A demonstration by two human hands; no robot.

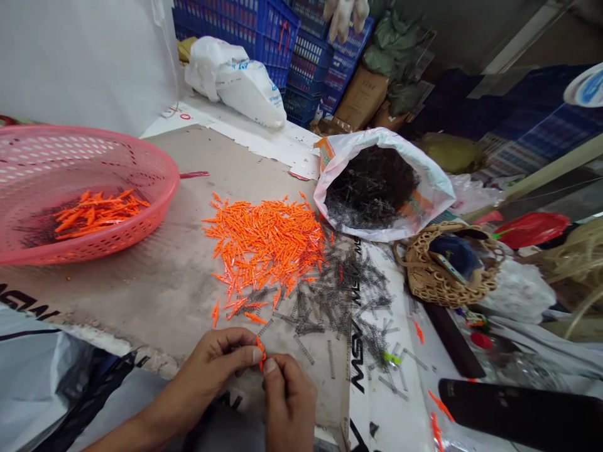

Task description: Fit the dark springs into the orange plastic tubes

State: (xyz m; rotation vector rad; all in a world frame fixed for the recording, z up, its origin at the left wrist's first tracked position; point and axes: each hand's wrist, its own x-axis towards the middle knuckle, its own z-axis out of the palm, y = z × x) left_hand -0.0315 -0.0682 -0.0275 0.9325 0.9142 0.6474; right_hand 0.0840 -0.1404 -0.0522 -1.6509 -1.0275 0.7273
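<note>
Pink basket (164,188) out at 10 o'clock, small heap of orange pieces (97,212) inside. White bag (433,182) at 1 o'clock, full of dark springs (370,188). Big orange pile (266,242) at 12, loose springs (339,301) at 2. Down at 6, left hand (214,364) and right hand (289,395) both pinched tight on one orange piece (260,351). Looks like mid-assembly; next bit probably calls for a steady pinch and fine lining-up.

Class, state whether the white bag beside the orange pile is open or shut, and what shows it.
Open: the white bag has its mouth gaping wide, rim folded back, and the dark springs inside show.
</note>
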